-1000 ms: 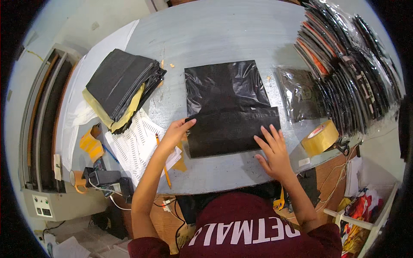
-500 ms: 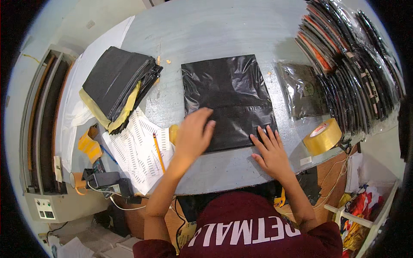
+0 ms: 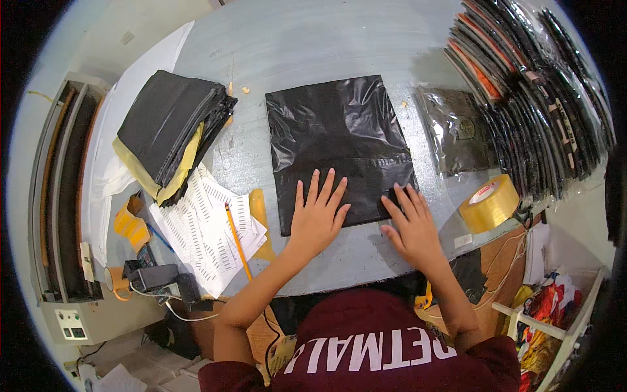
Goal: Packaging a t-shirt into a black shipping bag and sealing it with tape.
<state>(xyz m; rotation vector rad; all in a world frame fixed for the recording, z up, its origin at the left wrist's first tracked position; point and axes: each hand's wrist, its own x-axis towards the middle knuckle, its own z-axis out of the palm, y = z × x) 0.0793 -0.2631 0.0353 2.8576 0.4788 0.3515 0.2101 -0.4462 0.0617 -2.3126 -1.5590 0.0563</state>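
A glossy black plastic packet lies flat on the grey table in front of me, its surface creased and shiny toward the top. My left hand rests palm down on its lower left part, fingers spread. Over the lower right corner, my right hand lies with its fingers stretched, the fingertips touching the packet's edge. Neither hand grips anything. Whatever the packet contains is hidden.
Left stands a pile of black plastic bags beside printed sheets, a pencil and a mug. Right are a tape roll, a clear-wrapped dark packet and stacked wrapped packets. A sealing machine stands far left.
My left hand has moved right and flattened, fingers spread, onto the packet from its lower left edge. The right hand stays at the corner. The whole view has shifted slightly.
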